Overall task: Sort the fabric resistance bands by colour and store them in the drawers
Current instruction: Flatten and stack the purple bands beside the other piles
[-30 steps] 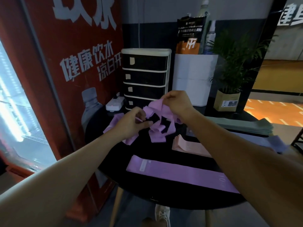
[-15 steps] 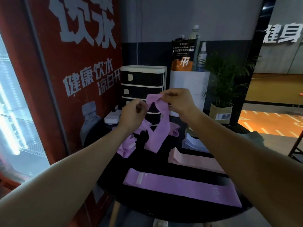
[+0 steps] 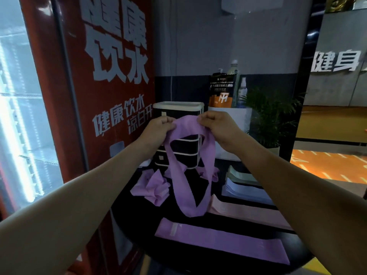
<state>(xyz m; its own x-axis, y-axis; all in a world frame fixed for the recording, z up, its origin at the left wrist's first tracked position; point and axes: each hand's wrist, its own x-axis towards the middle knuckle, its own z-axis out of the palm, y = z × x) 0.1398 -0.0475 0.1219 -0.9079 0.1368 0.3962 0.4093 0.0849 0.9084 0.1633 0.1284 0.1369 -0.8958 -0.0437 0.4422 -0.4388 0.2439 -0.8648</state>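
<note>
My left hand [image 3: 158, 129] and my right hand [image 3: 216, 126] both pinch the top of a purple fabric band [image 3: 182, 187], which hangs as an open loop above the round black table [image 3: 135, 221]. Behind the loop stands a black drawer unit with a white frame [image 3: 178, 106], its drawers closed. Crumpled purple bands [image 3: 153, 187] lie at the table's left. One purple band [image 3: 218, 239] lies flat at the front. A pink band [image 3: 246, 213] lies flat behind it. Folded pale blue bands [image 3: 242, 189] and greenish bands [image 3: 238, 175] are stacked at the right.
A red drinks cooler [image 3: 111, 96] with white lettering stands close on the left. A white box [image 3: 238, 120] holding a black-orange pouch [image 3: 221, 90] and bottles sits behind the table, with a potted plant [image 3: 272, 120] to its right. An orange floor shows at far right.
Both hands have lifted the purple band up off the crumpled pile and apart, so it now hangs open as a loop. The view has tilted upward.
</note>
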